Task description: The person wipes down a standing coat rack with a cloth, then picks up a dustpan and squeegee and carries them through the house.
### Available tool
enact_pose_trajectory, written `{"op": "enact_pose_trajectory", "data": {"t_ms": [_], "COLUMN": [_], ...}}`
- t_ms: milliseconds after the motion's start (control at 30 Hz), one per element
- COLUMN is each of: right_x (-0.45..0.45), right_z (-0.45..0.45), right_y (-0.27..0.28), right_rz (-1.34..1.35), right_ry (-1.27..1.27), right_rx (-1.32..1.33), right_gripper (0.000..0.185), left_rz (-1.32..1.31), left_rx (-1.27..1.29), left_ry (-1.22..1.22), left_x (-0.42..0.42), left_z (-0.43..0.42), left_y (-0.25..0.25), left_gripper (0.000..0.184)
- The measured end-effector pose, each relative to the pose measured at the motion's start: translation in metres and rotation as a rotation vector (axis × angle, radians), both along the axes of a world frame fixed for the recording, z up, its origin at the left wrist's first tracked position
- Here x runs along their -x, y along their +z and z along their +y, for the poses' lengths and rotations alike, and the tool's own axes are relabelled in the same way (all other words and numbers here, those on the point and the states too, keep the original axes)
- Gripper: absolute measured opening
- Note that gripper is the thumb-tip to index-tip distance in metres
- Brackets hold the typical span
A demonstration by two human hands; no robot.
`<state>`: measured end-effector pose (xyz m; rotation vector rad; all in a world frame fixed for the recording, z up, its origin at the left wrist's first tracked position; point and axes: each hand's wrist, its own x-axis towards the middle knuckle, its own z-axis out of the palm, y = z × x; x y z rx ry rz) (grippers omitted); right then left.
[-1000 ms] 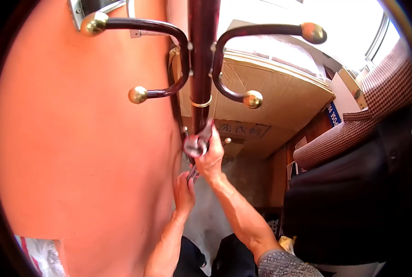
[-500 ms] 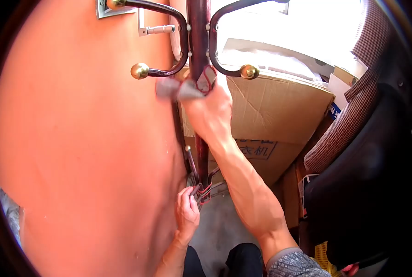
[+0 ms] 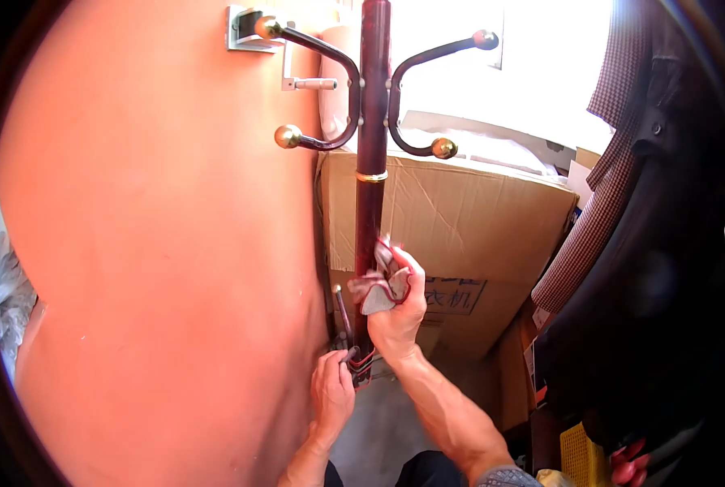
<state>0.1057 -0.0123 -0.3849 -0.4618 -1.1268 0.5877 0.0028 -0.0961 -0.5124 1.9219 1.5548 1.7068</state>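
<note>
A dark red coat rack (image 3: 371,211) stands upright in front of me, with curved hooks ending in gold balls near its top. My right hand (image 3: 399,321) is closed around a grey cloth with red edging (image 3: 378,290) and presses it to the pole, well below the gold ring (image 3: 371,176). Lower down, my left hand (image 3: 332,390) is closed on a dark lower hook (image 3: 351,354) beside the pole. Red and dark loops (image 3: 364,364) hang around the pole there; what they are I cannot make out.
An orange panel (image 3: 167,243) fills the left side. Behind the pole stands a large cardboard box (image 3: 468,211) below a bright window. Dark clothes (image 3: 638,300) and a checked garment (image 3: 573,260) hang on the right, above a yellow basket (image 3: 583,454).
My right hand has slid the cloth down the pole, from just under the upper hooks to below the gold ring. The left hand keeps its hold. The view has shifted slightly.
</note>
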Motion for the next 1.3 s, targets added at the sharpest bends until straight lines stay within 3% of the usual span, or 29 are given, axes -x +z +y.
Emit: {"op": "enact_pose_trajectory", "data": {"t_ms": [67,100,200,267,433,500,567,633,667,733,767,867,933,1000,1100,1300], "right_x": [-0.008,-0.012,-0.004,-0.004,-0.006,-0.008,-0.015,-0.015,-0.008,0.0,0.004,0.004,0.002,0.001,-0.007,-0.021], "right_z": [0.008,0.005,0.025,0.036,0.021,0.017,0.008,0.009,0.006,0.019,0.019,0.037,0.029,0.022,0.018,0.007], "right_y": [0.076,0.119,0.204,0.195,0.105,0.1,0.126,0.187,0.221,0.287,0.304,0.26,0.216,0.181,0.129,0.048], "right_rz": [-0.364,-0.491,-0.693,-0.784,-0.802,-0.846,-0.829,-0.758,-0.742,-0.711,-0.802,-0.945,-0.853,-0.833,-0.922,-1.168], "right_ry": [-0.508,-0.596,-1.044,-1.077,-0.927,-0.864,-0.762,-0.906,-0.925,-1.05,-1.037,-1.097,-1.043,-0.931,-0.848,-0.761], "right_rx": [-0.587,-0.751,-0.831,-0.719,-0.582,-0.543,-0.555,-0.717,-0.63,-0.739,-0.59,-0.644,-0.664,-0.526,-0.478,-0.464], "right_gripper": [0.047,0.051,0.049,0.048,0.044,0.044,0.047,0.054,0.052,0.04,0.036,0.04,0.048,0.063,0.067,0.048], "left_rz": [-0.017,-0.019,-0.015,-0.001,0.007,0.007,0.001,-0.025,-0.04,-0.031,-0.006,0.015,-0.007,-0.001,0.016,0.033], "left_rx": [0.0,-0.005,-0.016,-0.001,-0.02,-0.022,-0.029,-0.031,-0.015,-0.007,-0.014,-0.023,-0.037,-0.032,-0.016,-0.013], "left_ry": [0.003,0.004,-0.015,-0.017,-0.031,-0.041,-0.055,-0.058,-0.064,-0.064,-0.067,-0.089,-0.092,-0.091,-0.098,-0.094], "left_x": [0.0,0.001,0.003,0.005,0.009,0.011,0.011,0.008,0.009,0.009,0.01,0.011,0.011,0.012,0.014,0.015], "left_z": [0.002,0.002,0.002,0.0,0.007,0.006,0.008,0.011,0.007,0.007,0.005,0.003,0.006,0.008,0.006,0.005], "left_y": [-0.004,-0.005,-0.005,-0.001,-0.01,-0.013,-0.01,-0.008,-0.01,-0.005,-0.002,0.001,-0.002,-0.003,-0.007,-0.001], "left_gripper": [0.023,0.023,0.02,0.018,0.016,0.016,0.016,0.016,0.016,0.016,0.015,0.014,0.014,0.014,0.014,0.014]}}
